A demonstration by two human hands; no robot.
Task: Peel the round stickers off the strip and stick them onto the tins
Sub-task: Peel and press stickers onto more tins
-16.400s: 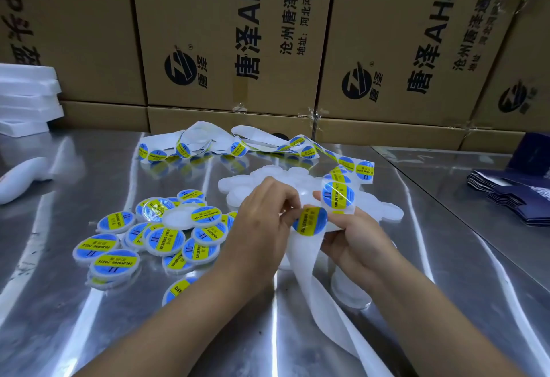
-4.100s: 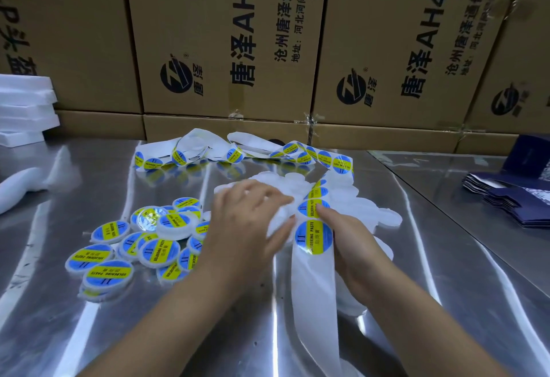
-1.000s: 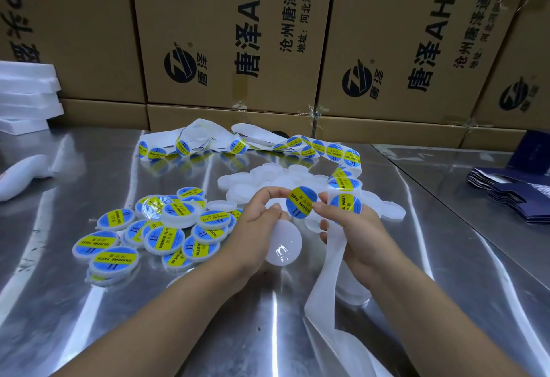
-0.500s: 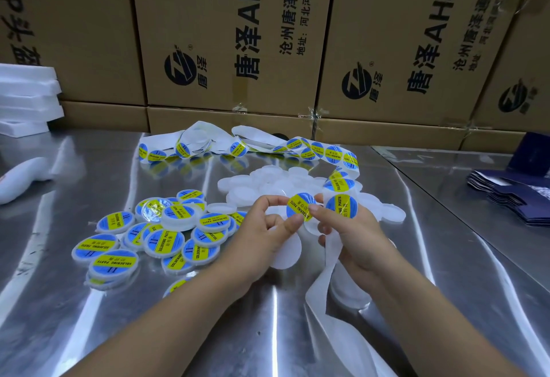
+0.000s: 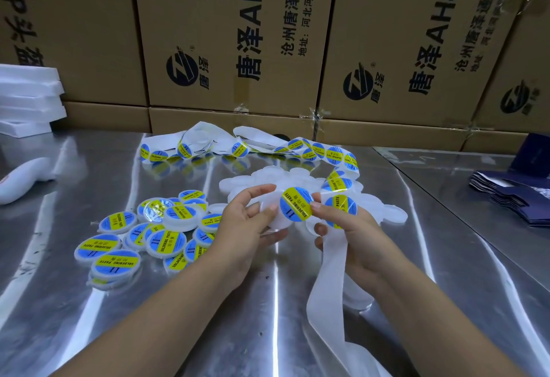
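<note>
Head view: the left hand grips a white tin by its rim, above the metal surface. A blue-and-yellow sticker lies on the tin's face, and a fingertip of the right hand touches its edge. The right hand also pinches the strip, which hangs down towards the person and trails back across the surface. Labelled tins are heaped to the left, and bare white tins lie just behind the hands. Cardboard boxes stand along the back.
</note>
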